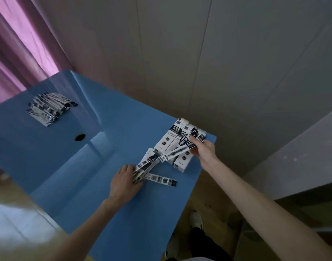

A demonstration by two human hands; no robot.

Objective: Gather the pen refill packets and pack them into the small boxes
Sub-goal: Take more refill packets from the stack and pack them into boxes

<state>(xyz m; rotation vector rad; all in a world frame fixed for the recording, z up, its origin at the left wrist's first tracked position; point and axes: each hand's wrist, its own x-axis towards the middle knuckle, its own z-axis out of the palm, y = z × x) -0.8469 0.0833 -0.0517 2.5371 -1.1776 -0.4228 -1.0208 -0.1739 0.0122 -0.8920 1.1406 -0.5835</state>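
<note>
The blue table (86, 166) serves as the reference surface. At its far right corner lies a row of small white boxes (168, 141), set side by side and touching, their long sides running toward the wall (199, 53). The right hand (203, 150) is raised just above these boxes and pinches a fanned bundle of packets (182, 147) between thumb and curled fingers; the bundle slants down to the left, its lower end near the box row. Just left of the boxes, toward the near edge of the table, the left hand (124, 182) rests palm down with fingers curled over the end of a second bundle (145, 163), gripping it against the surface. One single packet (162, 180) lies flat just right of the left hand, apart from the boxes. A loose pile (50, 108) of further packets sits near the far left corner of the table, well apart from both hands. A round hole (80, 137) is in the table between that pile and the left hand. A pink curtain (20, 44) hangs beyond the far left corner.
</note>
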